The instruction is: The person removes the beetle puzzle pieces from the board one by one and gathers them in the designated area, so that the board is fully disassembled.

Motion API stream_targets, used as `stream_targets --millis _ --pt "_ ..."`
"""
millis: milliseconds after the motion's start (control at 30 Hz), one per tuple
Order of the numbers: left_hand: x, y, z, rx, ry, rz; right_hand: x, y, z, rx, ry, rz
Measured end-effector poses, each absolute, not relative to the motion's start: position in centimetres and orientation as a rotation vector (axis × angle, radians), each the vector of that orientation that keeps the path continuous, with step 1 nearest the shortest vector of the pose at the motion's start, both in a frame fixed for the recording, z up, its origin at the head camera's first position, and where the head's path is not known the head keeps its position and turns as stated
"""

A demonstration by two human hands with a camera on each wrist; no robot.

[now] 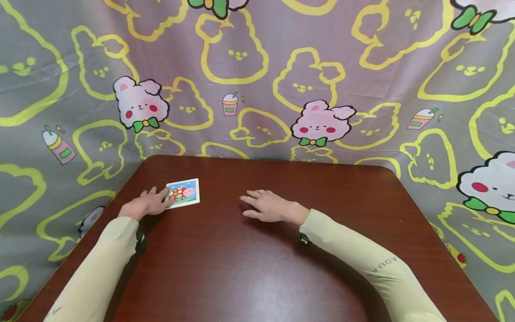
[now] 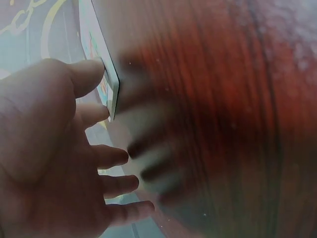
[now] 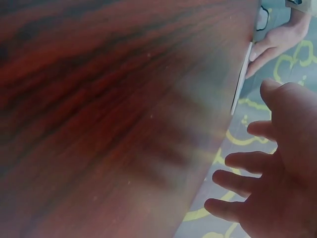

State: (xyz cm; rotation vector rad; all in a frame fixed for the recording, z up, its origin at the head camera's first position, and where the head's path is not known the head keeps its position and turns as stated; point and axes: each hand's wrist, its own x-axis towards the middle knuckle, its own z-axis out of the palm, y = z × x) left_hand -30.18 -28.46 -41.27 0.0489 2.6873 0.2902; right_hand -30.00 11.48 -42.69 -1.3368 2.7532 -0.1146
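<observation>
A flat square picture board (image 1: 191, 193) with a white border lies on the table's left part. It shows a pink cartoon figure with a red, spotted round shape. My left hand (image 1: 146, 203) is at the board's left side, with the thumb and index finger touching its edge. In the left wrist view, the other fingers of the left hand (image 2: 54, 144) stretch out beside the board (image 2: 101, 54) and hold nothing. My right hand (image 1: 268, 206) hovers low over the table, to the right of the board and apart from it. Its fingers are spread, with nothing in them.
The dark reddish-brown table (image 1: 241, 259) has rounded far corners. Right behind it hangs a grey curtain (image 1: 257, 134) with yellow outlines and cartoon rabbits, which also runs along both sides. Dark wrist devices (image 1: 304, 239) sit at the cream sleeves.
</observation>
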Motion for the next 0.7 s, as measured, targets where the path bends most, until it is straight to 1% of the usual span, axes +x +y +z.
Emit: stream_targets --millis 133,467,700 --pt "-30.0 -28.3 -41.2 0.051 2.693 0.283 -30.0 11.1 -42.5 -1.327 2.742 -0.114" --pt "-29.4 -27.8 -41.9 0.158 2.739 0.254 -30.0 9.6 -43.0 -1.289 2.718 -0.086" --pt "-29.3 -26.8 -41.9 0.169 2.755 0.245 -29.9 8.6 -42.7 -1.286 2.716 -0.065"
